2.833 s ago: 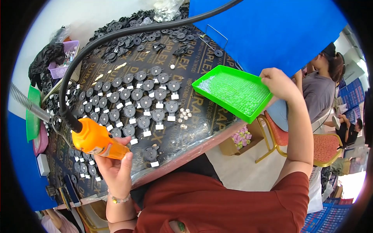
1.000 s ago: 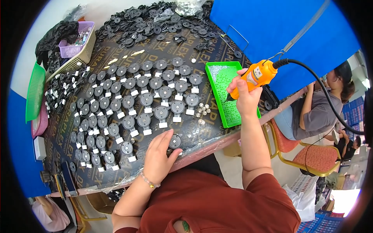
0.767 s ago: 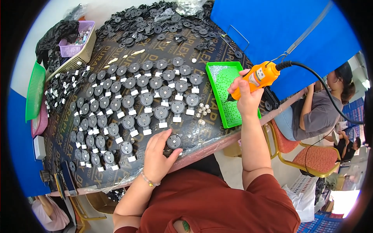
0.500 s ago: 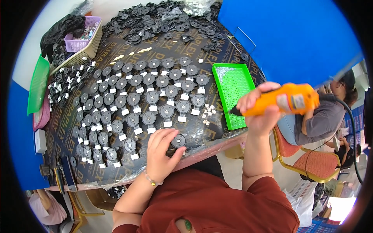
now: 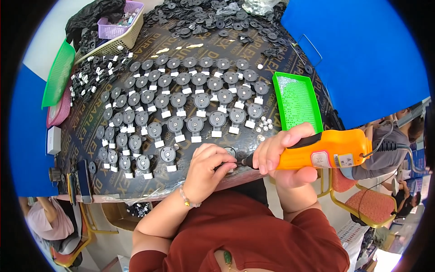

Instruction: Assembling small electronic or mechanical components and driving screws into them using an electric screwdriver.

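Observation:
My right hand (image 5: 290,158) is wrapped around an orange electric screwdriver (image 5: 328,152). It is held roughly level, its dark tip pointing left to the fingertips of my left hand (image 5: 210,165). Those fingers and thumb are closed at a black round part (image 5: 230,150) near the table's front edge; they cover most of it, so the exact contact with the tip is hidden. To the left and beyond stand rows of similar black discs (image 5: 195,123) with white tabs. Small silver round pieces (image 5: 265,122) lie right of the rows.
A green perforated tray (image 5: 297,97) sits at the right, beside a blue panel (image 5: 358,59). Loose black discs (image 5: 204,20) are heaped at the back. Baskets (image 5: 120,31) and small black-and-white parts (image 5: 97,75) lie back left. A cable (image 5: 412,156) trails from the screwdriver; a person sits to the right.
My right hand has brought the screwdriver down and left, from over the green tray to my left hand. The left fingers have closed in around the black round part. The view has shifted.

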